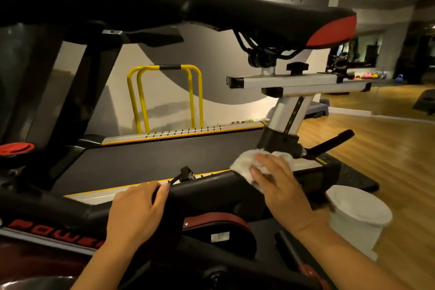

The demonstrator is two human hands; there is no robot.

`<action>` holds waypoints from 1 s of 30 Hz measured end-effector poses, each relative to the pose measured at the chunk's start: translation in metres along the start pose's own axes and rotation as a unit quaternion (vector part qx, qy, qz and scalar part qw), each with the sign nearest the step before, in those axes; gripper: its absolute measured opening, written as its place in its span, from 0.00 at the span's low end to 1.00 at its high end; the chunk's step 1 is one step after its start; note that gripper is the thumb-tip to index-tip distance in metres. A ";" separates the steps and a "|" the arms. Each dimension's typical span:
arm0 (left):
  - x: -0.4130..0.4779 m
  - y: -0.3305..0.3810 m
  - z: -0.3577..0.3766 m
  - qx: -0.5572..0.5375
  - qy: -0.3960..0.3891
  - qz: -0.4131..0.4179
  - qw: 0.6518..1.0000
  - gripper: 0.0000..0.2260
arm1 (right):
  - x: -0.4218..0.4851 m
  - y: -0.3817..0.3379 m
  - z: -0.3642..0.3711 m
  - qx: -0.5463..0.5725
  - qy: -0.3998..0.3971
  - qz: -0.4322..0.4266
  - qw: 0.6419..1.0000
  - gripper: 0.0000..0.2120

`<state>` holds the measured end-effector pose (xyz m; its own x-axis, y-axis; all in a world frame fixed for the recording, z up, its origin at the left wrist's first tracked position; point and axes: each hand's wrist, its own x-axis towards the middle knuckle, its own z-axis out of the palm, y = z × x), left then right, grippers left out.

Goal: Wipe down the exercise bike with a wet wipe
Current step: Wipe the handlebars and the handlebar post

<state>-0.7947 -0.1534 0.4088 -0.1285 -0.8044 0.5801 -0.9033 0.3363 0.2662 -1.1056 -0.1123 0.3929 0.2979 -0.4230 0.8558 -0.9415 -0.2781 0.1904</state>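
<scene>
Right hand [277,179], fingers flat, presses crumpled white wet wipe [244,163] onto black exercise-bike frame tube [207,187], at the foot of silver seat post [287,113]. Left hand [138,207] curls round same tube, further from post; probably bracing the bike.

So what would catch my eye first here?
The right hand in the middle, pressing a white wipe onto the bike's black frame, while the left hand grips that frame beside it. Above them looms the black and red saddle, and a white tub stands at lower right.
</scene>
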 end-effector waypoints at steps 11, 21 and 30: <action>-0.004 -0.003 0.005 0.038 0.018 0.012 0.999 0.15 | 0.012 -0.053 0.020 -0.003 -0.091 0.037 0.995 0.21; -0.005 -0.003 -0.001 0.009 -0.003 0.004 1.000 0.14 | 0.006 0.046 -0.025 -0.055 -0.068 -0.139 0.986 0.23; -0.006 0.002 0.002 0.020 0.010 -0.014 1.000 0.11 | 0.057 0.047 -0.038 -0.101 -0.023 0.104 0.989 0.28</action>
<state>-0.7966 -0.1490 0.4041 -0.0946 -0.8030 0.5884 -0.9224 0.2930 0.2516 -1.1391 -0.1166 0.4695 0.0976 -0.4923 0.8649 -0.9940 -0.0046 0.1095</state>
